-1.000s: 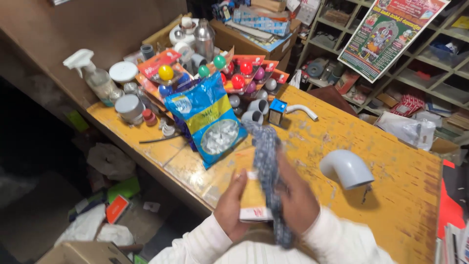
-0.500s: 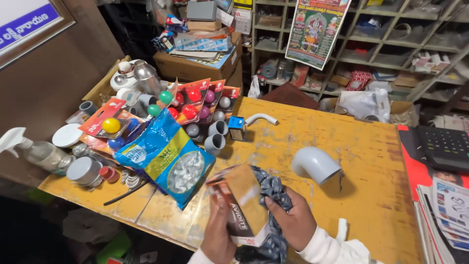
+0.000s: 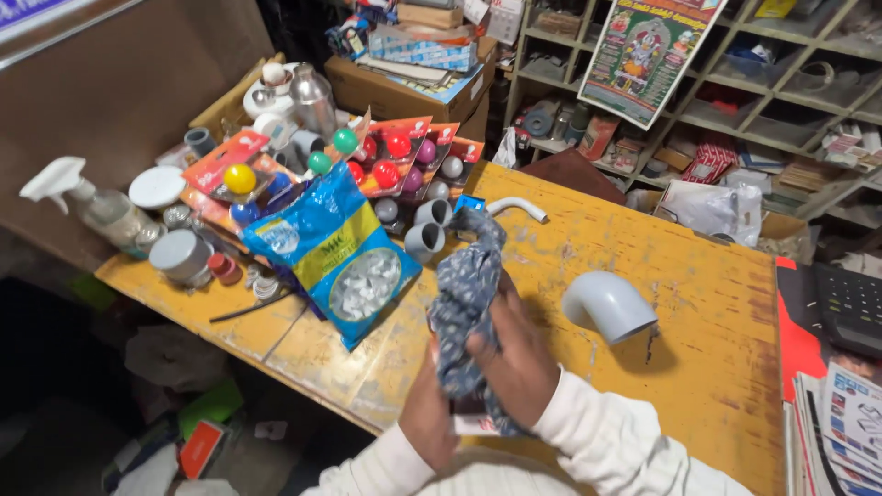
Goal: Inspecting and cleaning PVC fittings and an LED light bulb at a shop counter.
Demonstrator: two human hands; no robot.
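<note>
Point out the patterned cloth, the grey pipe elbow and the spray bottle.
patterned cloth (image 3: pixel 464 294): head view, on its bunched middle above the hands.
grey pipe elbow (image 3: pixel 606 306): head view, on its curved outer bend.
spray bottle (image 3: pixel 108 214): head view, on its clear body.

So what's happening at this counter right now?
A person at a yellow wooden counter grips a blue patterned cloth with the right hand, while the left hand holds a small box mostly hidden under the cloth. A grey pipe elbow sits to the right, a blue packet of fittings to the left.
</note>
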